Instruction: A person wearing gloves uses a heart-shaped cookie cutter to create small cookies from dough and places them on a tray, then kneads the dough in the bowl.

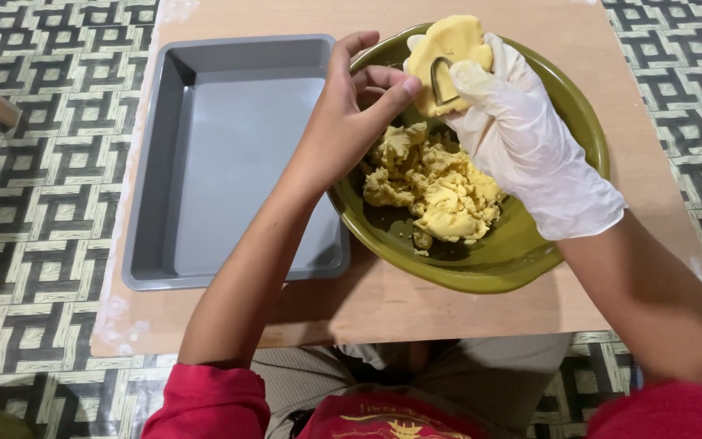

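Note:
My right hand (530, 142), in a white glove, holds a flattened piece of yellow dough (457, 45) on its palm above the far side of an olive-green bowl (522, 252). My bare left hand (351, 114) pinches a small heart-shaped metal cutter (442, 81) that is pressed into that dough. A loose heap of yellow dough (436, 187) lies in the bottom of the bowl, under both hands.
An empty grey rectangular baking tray (164, 162) sits left of the bowl on a small wooden table (416, 301). Patterned black-and-white floor matting (34, 203) surrounds the table. My lap and red sleeves are at the near edge.

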